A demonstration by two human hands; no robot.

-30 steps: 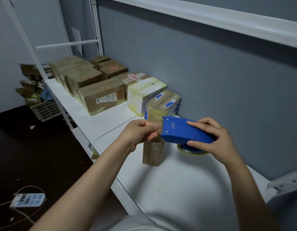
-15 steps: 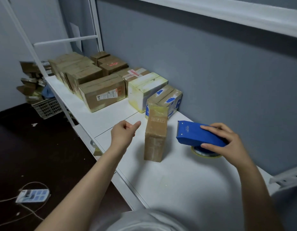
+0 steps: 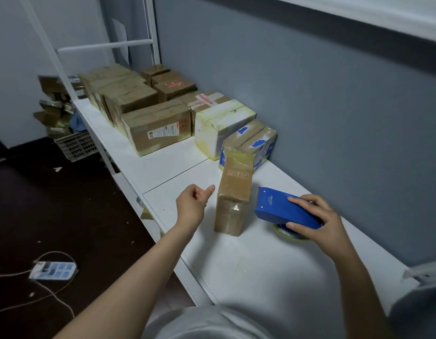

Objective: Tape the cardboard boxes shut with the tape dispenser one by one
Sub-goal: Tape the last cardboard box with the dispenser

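Fingers and thumb of the right hand (image 3: pixel 319 221) clamp the blue tape dispenser (image 3: pixel 283 211), just right of the tall narrow box (image 3: pixel 233 199) standing on the white shelf (image 3: pixel 248 265). The left hand (image 3: pixel 192 204), curled on nothing, hovers just left of that box. It looks taped over already. The row of boxes (image 3: pixel 158 128) beyond it seems sealed too, so little appears left.
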